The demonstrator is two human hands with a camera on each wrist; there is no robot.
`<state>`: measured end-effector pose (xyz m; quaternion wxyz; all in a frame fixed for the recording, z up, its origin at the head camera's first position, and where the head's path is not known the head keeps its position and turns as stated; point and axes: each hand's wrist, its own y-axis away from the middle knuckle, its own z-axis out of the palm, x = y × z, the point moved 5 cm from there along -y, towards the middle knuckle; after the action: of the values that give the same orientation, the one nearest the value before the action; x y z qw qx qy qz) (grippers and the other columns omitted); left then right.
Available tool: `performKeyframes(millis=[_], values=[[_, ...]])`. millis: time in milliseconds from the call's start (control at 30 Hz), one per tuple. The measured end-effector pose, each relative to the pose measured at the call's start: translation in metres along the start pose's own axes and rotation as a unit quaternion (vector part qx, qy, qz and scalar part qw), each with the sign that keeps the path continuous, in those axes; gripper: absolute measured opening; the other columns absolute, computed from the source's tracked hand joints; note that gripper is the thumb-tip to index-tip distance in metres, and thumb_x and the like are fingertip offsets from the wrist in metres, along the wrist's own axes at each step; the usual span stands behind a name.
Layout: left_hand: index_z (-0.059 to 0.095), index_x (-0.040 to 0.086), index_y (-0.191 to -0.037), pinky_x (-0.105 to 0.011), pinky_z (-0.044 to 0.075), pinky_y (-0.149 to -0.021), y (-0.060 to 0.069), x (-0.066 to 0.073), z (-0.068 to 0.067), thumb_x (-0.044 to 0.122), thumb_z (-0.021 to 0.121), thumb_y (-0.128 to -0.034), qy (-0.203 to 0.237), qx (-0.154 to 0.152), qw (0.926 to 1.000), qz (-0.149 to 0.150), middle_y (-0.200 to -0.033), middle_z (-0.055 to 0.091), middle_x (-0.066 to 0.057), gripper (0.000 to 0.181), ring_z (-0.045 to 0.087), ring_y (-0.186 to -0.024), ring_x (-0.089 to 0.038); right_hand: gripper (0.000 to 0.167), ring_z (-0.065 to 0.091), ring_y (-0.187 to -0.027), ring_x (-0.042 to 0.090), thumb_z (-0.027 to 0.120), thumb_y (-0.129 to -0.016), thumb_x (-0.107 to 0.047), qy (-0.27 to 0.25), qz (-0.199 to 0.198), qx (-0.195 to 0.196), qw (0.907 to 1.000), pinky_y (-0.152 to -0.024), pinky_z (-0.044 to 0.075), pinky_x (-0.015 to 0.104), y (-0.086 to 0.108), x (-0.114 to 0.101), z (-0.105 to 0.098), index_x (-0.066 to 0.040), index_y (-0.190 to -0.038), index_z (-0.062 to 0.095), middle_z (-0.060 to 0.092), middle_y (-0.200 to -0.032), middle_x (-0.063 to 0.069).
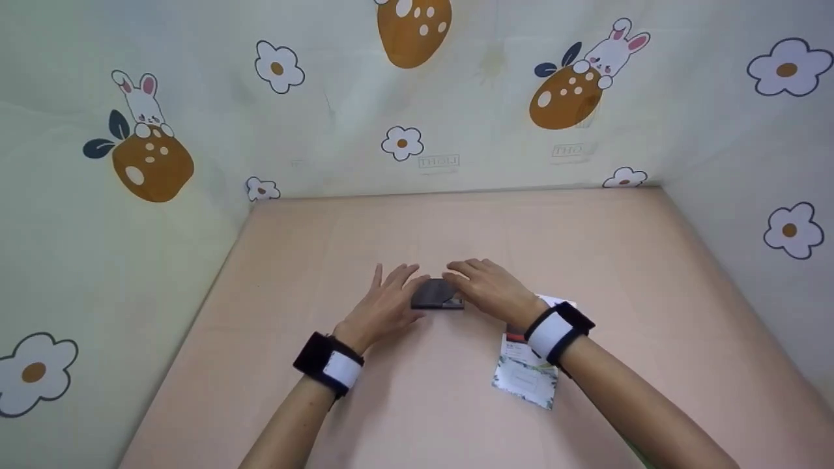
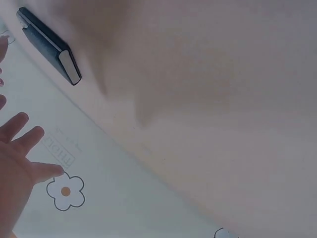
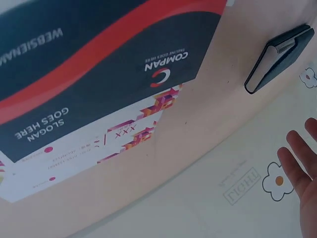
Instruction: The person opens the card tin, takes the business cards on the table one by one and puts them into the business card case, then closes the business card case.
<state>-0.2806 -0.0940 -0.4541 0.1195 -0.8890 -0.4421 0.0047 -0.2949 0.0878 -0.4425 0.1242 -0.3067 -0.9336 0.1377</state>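
A small dark card case [image 1: 431, 294] lies on the table between the two hands. Its pale side shows in the left wrist view, where the case [image 2: 47, 44] rests at upper left, and its metal edge shows in the right wrist view. My left hand [image 1: 383, 307] is at the left side of the case, fingers spread and holding nothing. On the other side my right hand [image 1: 490, 290] is raised above the case's right end, its fingers extended and apart from the case in the right wrist view.
Several printed business cards [image 1: 526, 381] lie partly overlapped under the right wrist. A black and red card [image 3: 124, 64] is on top of a white one with pink print. A patterned cloth wall [image 1: 339, 130] borders the table [image 1: 313, 228] at the back and sides.
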Motion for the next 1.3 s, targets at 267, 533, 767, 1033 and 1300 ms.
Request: performKeyframes(millis=[267, 533, 767, 1033, 1300], values=[[0.052, 0.009, -0.145, -0.068, 0.026, -0.119, 0.004, -0.002, 0.016, 0.026, 0.068, -0.0943, 0.018, -0.015, 0.9996, -0.016, -0.151, 0.047, -0.018, 0.056, 0.042, -0.144, -0.034, 0.04, 0.064, -0.12, 0.028, 0.064, -0.098, -0.02, -0.005, 0.023, -0.041, 0.9989, -0.101, 0.055, 0.04, 0.002, 0.0, 0.017, -0.013, -0.137, 0.06, 0.061, -0.14, 0.01], [0.048, 0.012, -0.148, -0.067, 0.023, -0.121, 0.007, -0.005, 0.029, 0.028, 0.06, -0.1004, 0.037, -0.051, 0.9972, -0.041, -0.155, 0.043, -0.019, 0.052, 0.039, -0.146, -0.035, 0.041, 0.062, -0.125, 0.029, 0.059, -0.101, -0.021, -0.011, 0.03, -0.07, 0.9971, -0.104, 0.054, 0.041, 0.004, -0.004, 0.032, -0.012, -0.141, 0.058, 0.057, -0.144, 0.012], [0.051, 0.012, -0.146, -0.068, 0.024, -0.119, 0.008, -0.004, 0.029, 0.029, 0.058, -0.1013, 0.027, -0.054, 0.9974, -0.04, -0.154, 0.045, -0.02, 0.049, 0.042, -0.144, -0.036, 0.04, 0.062, -0.125, 0.03, 0.057, -0.101, -0.018, -0.002, 0.011, -0.081, 0.9966, -0.104, 0.054, 0.042, 0.002, -0.01, 0.032, -0.011, -0.14, 0.058, 0.056, -0.145, 0.014], [0.052, 0.015, -0.145, -0.069, 0.024, -0.119, 0.004, -0.009, 0.031, 0.029, 0.057, -0.1023, 0.047, -0.058, 0.9961, -0.047, -0.154, 0.045, -0.019, 0.046, 0.041, -0.145, -0.034, 0.034, 0.067, -0.114, 0.031, 0.063, -0.099, -0.026, -0.01, 0.027, -0.057, 0.9979, -0.097, 0.057, 0.043, -0.002, -0.013, 0.032, -0.009, -0.128, 0.067, 0.065, -0.13, 0.015], [0.053, 0.018, -0.139, -0.07, 0.026, -0.117, 0.001, -0.012, 0.034, 0.019, 0.056, -0.1027, 0.07, -0.052, 0.9947, -0.055, -0.152, 0.047, -0.02, 0.036, 0.042, -0.145, -0.035, 0.031, 0.069, -0.095, 0.03, 0.061, -0.099, -0.033, 0.033, 0.036, -0.049, 0.9976, -0.079, 0.058, 0.04, -0.009, -0.021, 0.034, -0.006, -0.113, 0.068, 0.07, -0.112, 0.014]])
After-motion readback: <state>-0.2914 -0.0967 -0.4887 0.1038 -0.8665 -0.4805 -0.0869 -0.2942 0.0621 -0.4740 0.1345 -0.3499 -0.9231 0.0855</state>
